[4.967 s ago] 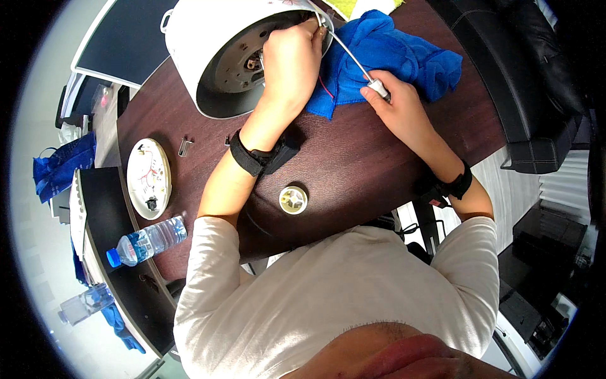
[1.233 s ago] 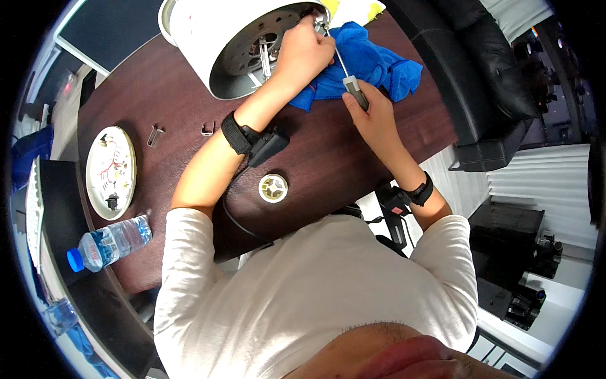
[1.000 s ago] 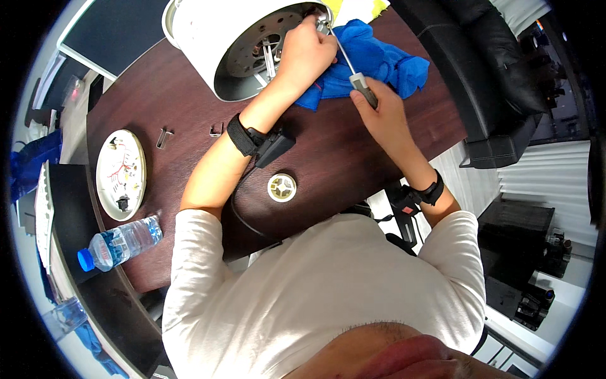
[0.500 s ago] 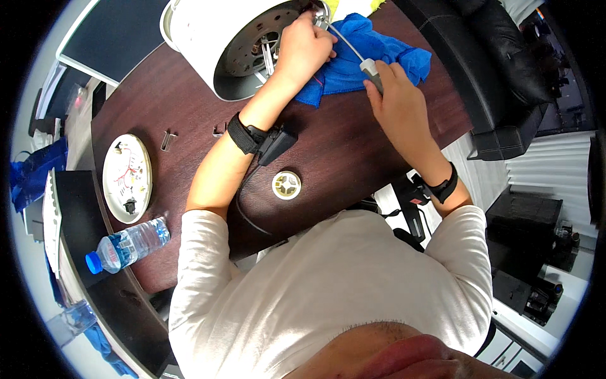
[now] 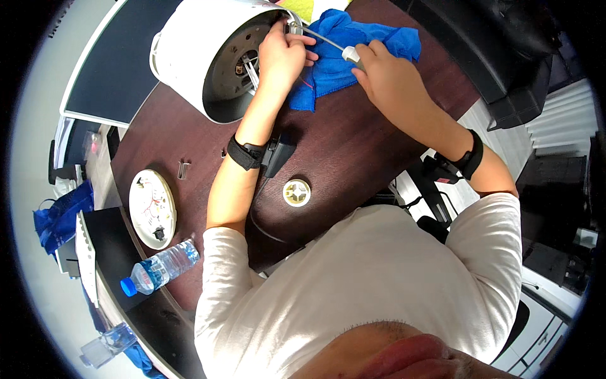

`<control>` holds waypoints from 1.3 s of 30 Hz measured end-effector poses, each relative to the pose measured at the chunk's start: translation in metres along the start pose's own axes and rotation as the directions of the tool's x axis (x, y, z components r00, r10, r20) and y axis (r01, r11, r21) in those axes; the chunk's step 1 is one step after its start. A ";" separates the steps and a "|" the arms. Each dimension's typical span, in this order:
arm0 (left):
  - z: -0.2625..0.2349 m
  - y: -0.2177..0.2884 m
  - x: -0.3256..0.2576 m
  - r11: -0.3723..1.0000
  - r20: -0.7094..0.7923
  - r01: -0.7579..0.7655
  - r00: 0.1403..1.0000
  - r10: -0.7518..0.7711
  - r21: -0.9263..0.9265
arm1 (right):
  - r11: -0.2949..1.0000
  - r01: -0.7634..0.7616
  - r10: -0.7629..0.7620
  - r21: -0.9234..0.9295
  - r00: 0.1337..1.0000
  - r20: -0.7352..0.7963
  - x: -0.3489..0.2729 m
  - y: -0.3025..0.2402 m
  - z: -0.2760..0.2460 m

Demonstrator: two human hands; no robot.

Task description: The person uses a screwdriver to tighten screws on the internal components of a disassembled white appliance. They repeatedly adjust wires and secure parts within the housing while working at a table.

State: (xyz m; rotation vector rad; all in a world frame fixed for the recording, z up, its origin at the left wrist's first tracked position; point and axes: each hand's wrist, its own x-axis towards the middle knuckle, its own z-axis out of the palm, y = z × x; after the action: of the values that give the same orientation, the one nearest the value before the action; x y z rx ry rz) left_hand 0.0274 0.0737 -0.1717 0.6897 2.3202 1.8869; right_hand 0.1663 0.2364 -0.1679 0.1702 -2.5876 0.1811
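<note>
A white round appliance housing (image 5: 189, 44) lies on its side on the dark wooden table, its open end facing me and showing a grey inner metal plate with holes. My left hand (image 5: 281, 60) is at the rim of that opening, beside a small shiny metal part (image 5: 294, 27). Its fingertips are pressed in there, and what they pinch is hidden. My right hand (image 5: 392, 77) is closed around the grey-and-white handle of a screwdriver (image 5: 351, 55). The screwdriver's shaft points up and left, its tip at the metal part by the rim. A blue cloth (image 5: 328, 79) lies beneath.
On the left stand a white oval cover (image 5: 144, 218) with wiring inside and a lying water bottle (image 5: 161, 268). A small metal bracket (image 5: 183, 169) and a roll of tape (image 5: 297, 192) are on the table. A black leather sofa (image 5: 486, 69) stands at the right.
My view has shifted, so the table things sit lower and farther right. My right hand and the screwdriver have come nearer the housing, and the shaft slopes less steeply. Both hands keep their holds.
</note>
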 end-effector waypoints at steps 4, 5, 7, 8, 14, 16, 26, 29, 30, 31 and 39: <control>0.003 -0.003 0.000 0.999 0.007 0.007 1.000 -0.008 0.036 | 0.929 0.049 0.012 0.366 0.987 -0.161 -0.004 0.005 0.029; 0.003 -0.003 0.000 1.000 0.009 0.008 1.000 -0.008 0.027 | 0.894 0.061 0.021 0.443 0.984 -0.179 -0.005 0.003 0.034; 0.003 -0.003 0.000 1.000 -0.005 0.015 1.000 -0.015 0.012 | 0.672 -0.143 0.169 0.726 0.985 0.038 -0.007 -0.001 0.039; 0.003 -0.003 0.000 1.000 0.002 0.019 1.000 -0.019 -0.007 | 0.424 -0.369 0.232 0.827 0.927 0.295 -0.011 -0.005 0.038; 0.001 -0.002 0.000 1.000 0.068 0.030 0.997 -0.031 0.006 | -0.578 -0.551 0.033 0.602 0.721 0.692 -0.015 -0.027 0.022; 0.002 -0.002 0.000 0.996 0.054 0.037 0.998 -0.033 -0.075 | -0.689 -0.545 -0.048 0.479 0.693 0.719 -0.012 -0.024 0.018; 0.010 -0.005 -0.004 0.993 -0.043 -0.042 0.998 0.038 -0.111 | 0.014 -0.701 0.191 0.713 0.702 0.686 -0.008 -0.018 0.020; 0.011 -0.003 -0.005 0.991 -0.065 -0.044 0.997 0.036 -0.125 | 0.165 -0.710 0.200 0.684 0.704 0.682 -0.010 -0.014 0.023; 0.011 -0.002 -0.006 0.990 -0.073 -0.042 0.997 0.033 -0.132 | 0.358 -0.563 0.272 0.744 0.826 0.494 -0.013 -0.015 0.026; 0.012 -0.001 -0.006 0.989 -0.085 -0.045 0.996 0.033 -0.142 | 0.548 -0.395 0.292 0.737 0.916 0.275 -0.017 -0.017 0.028; 0.015 -0.002 -0.008 0.996 -0.167 -0.079 0.983 0.070 -0.050 | 0.881 -0.178 0.179 0.439 0.983 0.039 -0.026 -0.015 0.027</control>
State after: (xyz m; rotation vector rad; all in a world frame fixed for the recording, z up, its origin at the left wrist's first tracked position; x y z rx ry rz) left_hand 0.0391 0.0835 -0.1789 0.6463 2.3564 2.1093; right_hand 0.1772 0.2195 -0.2027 0.0915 -2.5185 0.8395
